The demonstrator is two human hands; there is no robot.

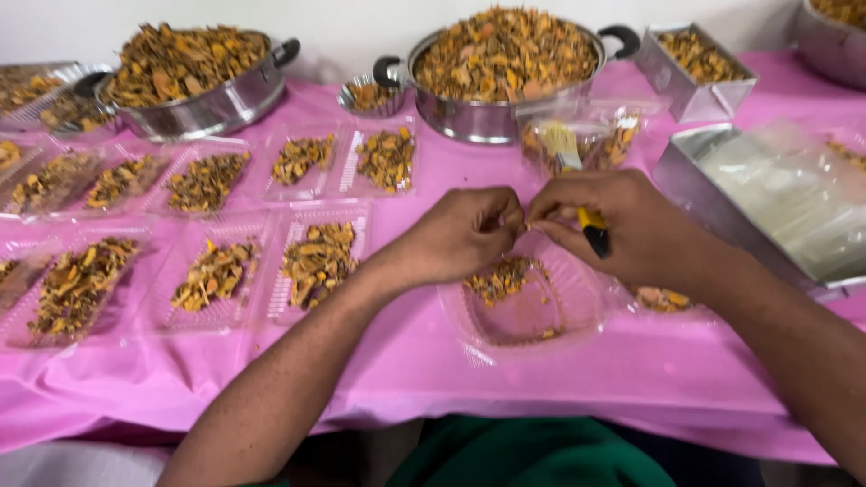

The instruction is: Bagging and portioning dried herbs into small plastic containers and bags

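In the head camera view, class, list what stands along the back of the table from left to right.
Left steel pot heaped with dried orange-brown pieces → small steel bowl → large steel pot → rectangular steel tin → edge of another steel vessel at the far right.

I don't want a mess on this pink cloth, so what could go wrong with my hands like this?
Both hands, left hand and right hand, pinch together above the open clear tray, so bits could drop past its rim onto the tablecloth. The yellow brush tucked in the right hand may slip while those fingers are busy.
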